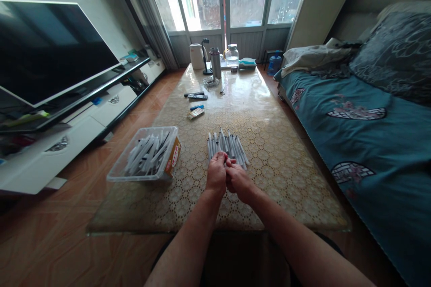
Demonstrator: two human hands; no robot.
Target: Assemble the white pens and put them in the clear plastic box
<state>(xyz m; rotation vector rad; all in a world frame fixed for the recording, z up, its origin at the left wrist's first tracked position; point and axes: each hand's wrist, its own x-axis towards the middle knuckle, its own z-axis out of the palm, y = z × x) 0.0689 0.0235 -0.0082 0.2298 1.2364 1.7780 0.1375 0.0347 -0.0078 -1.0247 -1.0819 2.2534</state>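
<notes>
Several white pens with dark tips lie side by side on the patterned tablecloth, pointing away from me. At their near ends my left hand and my right hand meet, touching each other with fingers curled. What the fingers hold, if anything, is hidden between them. To the left, a clear plastic box with an orange label is filled with more such pens, lying in a loose heap.
Beyond the pens are a small box, a blue lighter, a remote and a glass ashtray. A steel flask, kettle and glass jug stand at the far end. A bed flanks the table's right side.
</notes>
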